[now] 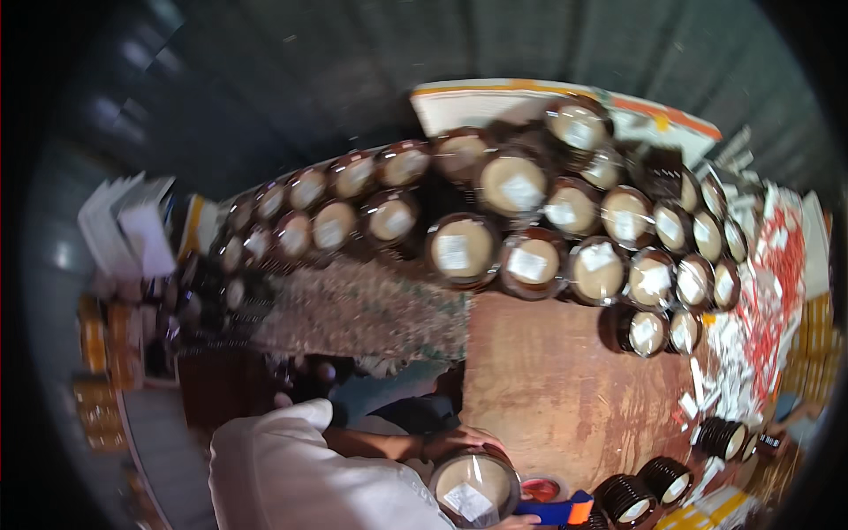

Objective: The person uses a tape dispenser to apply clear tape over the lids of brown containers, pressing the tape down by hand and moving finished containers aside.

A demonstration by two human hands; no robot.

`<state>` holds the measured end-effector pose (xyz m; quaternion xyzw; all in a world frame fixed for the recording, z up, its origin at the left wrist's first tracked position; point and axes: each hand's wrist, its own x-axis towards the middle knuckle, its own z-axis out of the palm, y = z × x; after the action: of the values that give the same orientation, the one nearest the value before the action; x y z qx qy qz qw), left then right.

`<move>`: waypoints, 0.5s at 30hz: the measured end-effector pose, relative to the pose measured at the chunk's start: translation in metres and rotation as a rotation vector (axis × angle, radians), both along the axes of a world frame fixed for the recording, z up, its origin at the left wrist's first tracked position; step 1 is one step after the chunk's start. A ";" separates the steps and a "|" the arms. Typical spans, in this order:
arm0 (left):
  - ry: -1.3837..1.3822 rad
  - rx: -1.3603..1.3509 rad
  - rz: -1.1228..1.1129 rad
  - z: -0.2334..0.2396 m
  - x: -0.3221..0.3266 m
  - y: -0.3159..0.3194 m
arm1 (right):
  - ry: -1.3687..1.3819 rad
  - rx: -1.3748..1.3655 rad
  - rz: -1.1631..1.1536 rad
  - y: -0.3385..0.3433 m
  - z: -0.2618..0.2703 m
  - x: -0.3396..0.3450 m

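At the bottom centre, my left hand (466, 438) curves over the far edge of a round dark-brown container (472, 478) with a clear lid, a beige face and a white label. Only part of my right hand (519, 523) shows at the lower picture edge, its fingers against a blue tape dispenser (546, 512) with an orange tip. A red tape roll (541, 489) sits beside the container, just behind the dispenser's blue part. The container's underside is hidden.
Many similar containers (462, 252) stand in stacks behind a wooden board (563, 371) and a worn mat (371, 308). White strips (729, 358) and red strands (778, 265) pile up at right. Another person's arm (798, 416) shows at the right edge. Stacks lie sideways (626, 500) at lower right.
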<state>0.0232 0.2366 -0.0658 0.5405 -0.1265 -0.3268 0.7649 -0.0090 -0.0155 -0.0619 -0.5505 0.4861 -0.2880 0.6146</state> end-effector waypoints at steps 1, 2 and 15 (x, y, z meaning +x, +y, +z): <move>-0.040 0.092 0.072 0.006 -0.021 0.015 | -0.006 0.018 0.055 0.012 0.003 -0.007; -0.044 0.093 0.120 0.007 -0.045 0.028 | -0.018 0.056 0.113 0.025 0.003 -0.014; 0.026 -0.239 0.923 -0.006 -0.179 0.221 | -0.039 -0.317 1.046 0.261 -0.107 -0.102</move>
<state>-0.1555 0.4578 -0.0718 0.4443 0.0998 0.0571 0.8885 -0.1107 0.2450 -0.1686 -0.7994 0.0867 -0.0237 0.5941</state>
